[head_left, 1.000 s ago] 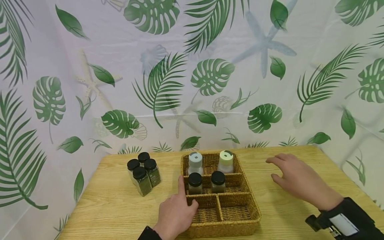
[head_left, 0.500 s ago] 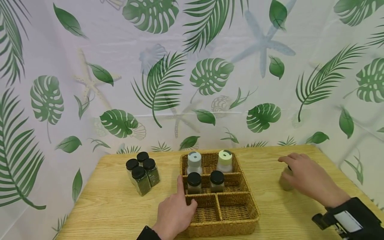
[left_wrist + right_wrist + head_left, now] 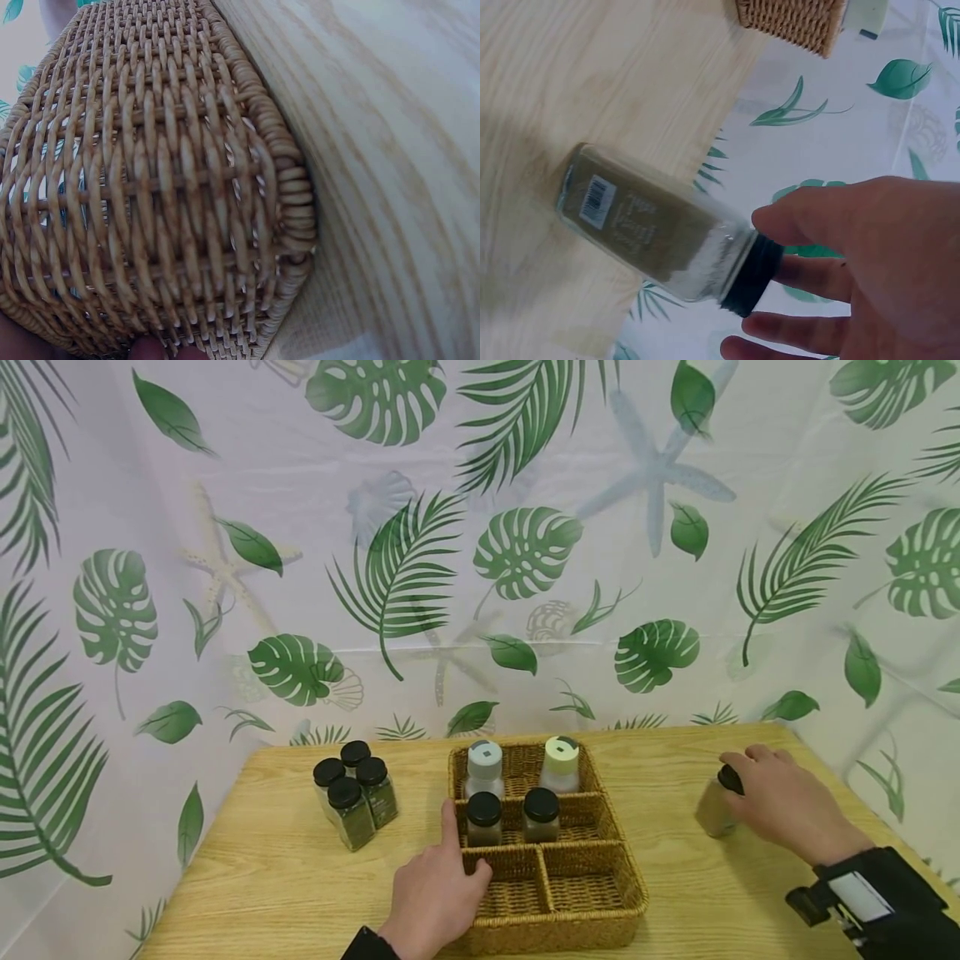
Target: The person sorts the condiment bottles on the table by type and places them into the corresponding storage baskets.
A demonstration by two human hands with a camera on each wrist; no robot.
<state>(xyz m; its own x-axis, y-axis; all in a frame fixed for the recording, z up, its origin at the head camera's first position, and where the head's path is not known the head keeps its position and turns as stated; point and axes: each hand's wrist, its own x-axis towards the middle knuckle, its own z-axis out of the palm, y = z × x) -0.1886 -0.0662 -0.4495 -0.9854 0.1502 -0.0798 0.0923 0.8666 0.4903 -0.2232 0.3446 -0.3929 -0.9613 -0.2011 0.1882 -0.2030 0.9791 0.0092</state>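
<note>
My left hand (image 3: 437, 887) holds the left side of a woven basket (image 3: 555, 935), index finger straight along the rim and thumb over the inner side. The left wrist view shows the basket's woven wall (image 3: 150, 187) close up, with fingertips (image 3: 148, 349) at its lower edge. At the right of the table, my right hand (image 3: 787, 802) pinches the black cap (image 3: 751, 274) of a square glass spice jar (image 3: 712, 810) between thumb and fingers. Brown powder fills much of this jar, and a barcode label is on its side. It stands upright, its base at the tabletop.
Two white shakers, one with a pale blue lid (image 3: 485, 753) and one with a yellow lid (image 3: 562, 755), stand in the basket's back compartment. Two black-capped jars (image 3: 484, 831) occupy the middle one. Several black-capped spice jars (image 3: 356, 827) cluster on the table's left.
My right hand has moved right and its fingers have come to the jar's cap, bringing the jar into sight. The left hand and basket stay in place.
</note>
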